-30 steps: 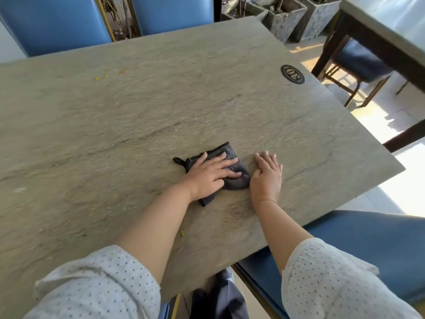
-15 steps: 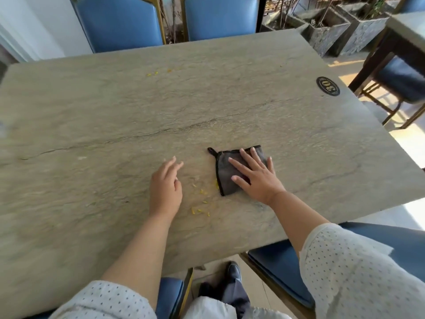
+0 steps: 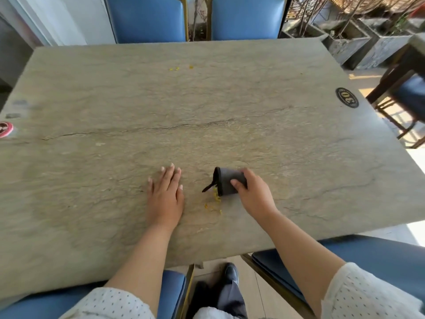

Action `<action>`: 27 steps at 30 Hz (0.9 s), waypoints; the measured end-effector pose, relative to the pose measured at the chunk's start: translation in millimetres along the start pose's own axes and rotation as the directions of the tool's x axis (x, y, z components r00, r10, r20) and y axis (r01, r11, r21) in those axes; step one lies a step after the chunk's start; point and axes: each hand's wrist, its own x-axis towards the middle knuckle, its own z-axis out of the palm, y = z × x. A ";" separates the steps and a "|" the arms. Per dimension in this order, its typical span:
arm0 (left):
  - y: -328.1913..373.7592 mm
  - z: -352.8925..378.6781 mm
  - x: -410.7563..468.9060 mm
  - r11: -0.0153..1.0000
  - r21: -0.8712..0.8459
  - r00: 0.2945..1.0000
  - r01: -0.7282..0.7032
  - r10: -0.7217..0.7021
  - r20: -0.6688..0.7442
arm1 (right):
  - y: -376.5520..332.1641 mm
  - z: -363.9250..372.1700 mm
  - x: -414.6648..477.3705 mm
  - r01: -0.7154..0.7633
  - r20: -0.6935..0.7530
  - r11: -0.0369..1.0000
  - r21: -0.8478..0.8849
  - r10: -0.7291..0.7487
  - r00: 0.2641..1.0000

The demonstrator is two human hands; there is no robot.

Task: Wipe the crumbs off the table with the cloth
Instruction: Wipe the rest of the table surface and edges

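The cloth (image 3: 226,181), flat under spread fingers half a second ago, is now bunched in the curled grip of the right hand (image 3: 255,194), its left edge tipped up over yellow crumbs (image 3: 215,201) between the hands, while the left hand (image 3: 165,194) stays flat, fingers straight, on the tabletop (image 3: 230,100).

The cloth (image 3: 226,183) is dark grey and folded, tilted up off the grey, stone-look table (image 3: 287,146) near its front middle, a strap dangling at its left edge; yellow crumbs (image 3: 213,203) lie scattered just below that edge; a few more lie near the far edge.
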 end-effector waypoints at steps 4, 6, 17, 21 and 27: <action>0.6 -0.2 1.0 1.000 0.027 1.000 -0.006 0.006 -0.003 | -1.0 -10.8 44.4 -0.076 -0.222 0.997 0.025 0.080 0.972; 0.1 -0.8 0.7 0.999 0.038 1.000 -0.014 0.014 0.004 | 4.6 -1.8 62.7 -0.071 -0.197 0.996 -0.058 0.058 0.979; -3.2 -2.0 1.0 0.997 -0.057 0.998 -0.057 0.056 -0.024 | -8.9 62.7 14.0 0.398 0.237 0.907 -0.139 -0.359 0.903; -5.2 -9.9 0.6 0.974 -0.225 0.999 -0.031 0.029 -0.014 | -9.2 52.2 -28.3 0.336 0.289 0.942 0.012 -0.325 0.900; -21.7 -27.4 -24.9 0.999 -0.034 0.997 0.031 -0.033 -0.075 | -18.0 35.2 10.0 0.140 0.073 0.989 -0.042 -0.137 0.988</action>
